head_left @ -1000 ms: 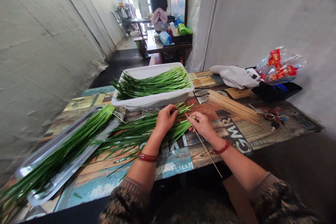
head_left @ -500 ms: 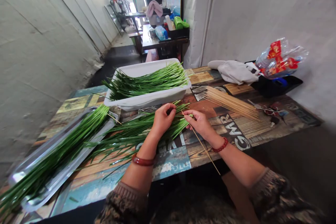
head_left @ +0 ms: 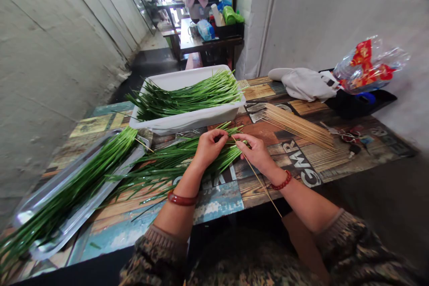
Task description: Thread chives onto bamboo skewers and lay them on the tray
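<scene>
My right hand [head_left: 256,154] pinches a thin bamboo skewer [head_left: 262,184], which slants down past the table's front edge. My left hand [head_left: 211,145] is closed, thumb against fingertips, close to the skewer's upper tip; what it pinches, if anything, is too small to make out. Beneath both hands loose garlic chives [head_left: 157,172] lie across the table, their pale ends to the right. On the left, a metal tray [head_left: 95,209] bears a long row of chives [head_left: 89,183] with a skewer [head_left: 144,144] sticking out near their cut ends.
Behind my hands stands a white plastic tub [head_left: 197,121] full of chives. To the right lie a pile of bamboo skewers [head_left: 298,127], scissors with keys [head_left: 348,136], a pale cap [head_left: 304,84] and a clear-and-red plastic bag [head_left: 368,67]. A cluttered table [head_left: 192,44] stands farther back.
The view has tilted down slightly. Both hands stay over the chives, and the right fingers have shifted a little along the skewer near its tip.
</scene>
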`<state>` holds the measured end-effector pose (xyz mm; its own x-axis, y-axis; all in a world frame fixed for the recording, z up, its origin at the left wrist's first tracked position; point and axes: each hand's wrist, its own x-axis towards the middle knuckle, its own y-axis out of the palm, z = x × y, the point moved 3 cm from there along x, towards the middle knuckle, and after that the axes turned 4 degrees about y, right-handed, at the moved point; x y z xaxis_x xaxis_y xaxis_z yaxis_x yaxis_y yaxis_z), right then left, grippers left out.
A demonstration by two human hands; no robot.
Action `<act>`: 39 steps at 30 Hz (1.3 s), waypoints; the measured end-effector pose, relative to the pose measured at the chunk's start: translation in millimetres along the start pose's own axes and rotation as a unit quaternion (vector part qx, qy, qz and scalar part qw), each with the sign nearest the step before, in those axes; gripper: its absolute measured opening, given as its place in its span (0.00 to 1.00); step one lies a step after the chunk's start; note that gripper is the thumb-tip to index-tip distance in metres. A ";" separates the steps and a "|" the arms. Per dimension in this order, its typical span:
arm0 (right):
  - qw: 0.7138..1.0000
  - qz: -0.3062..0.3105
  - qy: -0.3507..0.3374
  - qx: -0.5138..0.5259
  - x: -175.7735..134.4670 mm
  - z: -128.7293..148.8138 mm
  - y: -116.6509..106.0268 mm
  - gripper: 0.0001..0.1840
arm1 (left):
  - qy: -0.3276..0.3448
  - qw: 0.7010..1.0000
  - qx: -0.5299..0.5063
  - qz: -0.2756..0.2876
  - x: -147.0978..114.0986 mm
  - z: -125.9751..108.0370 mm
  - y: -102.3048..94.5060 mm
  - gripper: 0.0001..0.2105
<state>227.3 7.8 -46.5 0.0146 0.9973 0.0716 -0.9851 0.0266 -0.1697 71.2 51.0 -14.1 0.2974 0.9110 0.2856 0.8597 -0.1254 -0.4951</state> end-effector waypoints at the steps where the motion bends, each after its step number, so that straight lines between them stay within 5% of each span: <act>1: 1.000 0.001 -0.001 -0.001 -0.2 0.0 0.0 0.17 | -0.002 1.000 -0.004 -0.001 -0.1 0.2 0.1 0.09; 28: 1.000 0.004 0.001 -0.004 -0.8 0.8 1.2 0.15 | 0.077 0.994 0.071 0.006 0.0 -6.0 -0.1 0.06; 34: 0.999 -0.004 -0.014 0.029 -0.6 2.1 1.2 0.27 | 0.063 0.995 0.084 0.004 -0.8 -6.6 -0.7 0.05; 39: 1.000 0.000 -0.027 0.000 -2.0 5.3 -0.4 0.23 | 0.054 0.995 0.083 0.001 -2.0 -7.8 -2.6 0.06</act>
<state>226.8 5.5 -41.4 0.0059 0.9921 0.1253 -0.9851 0.0274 -0.1700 71.6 46.4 -6.9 0.3489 0.8622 0.3672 0.7819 -0.0518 -0.6212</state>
